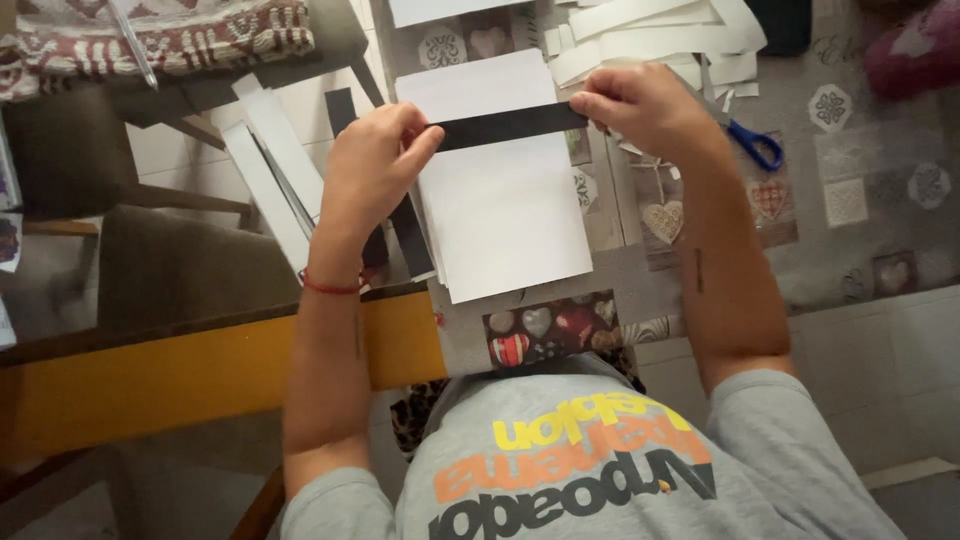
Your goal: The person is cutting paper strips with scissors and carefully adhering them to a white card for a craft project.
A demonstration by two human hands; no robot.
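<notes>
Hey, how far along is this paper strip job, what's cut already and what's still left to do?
Looks done: a heap of white strips lies at the table's far side, the scissors set down beside it. In hand: left hand and right hand hold a black strip by its ends over the white sheets. Seemingly left: that uncut stack and more black strips beside it.

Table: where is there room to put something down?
Bare cloth lies right of the scissors and right hand. The white sheets fill the middle, paper strips crowd the top, and more strips lie by the left hand.
</notes>
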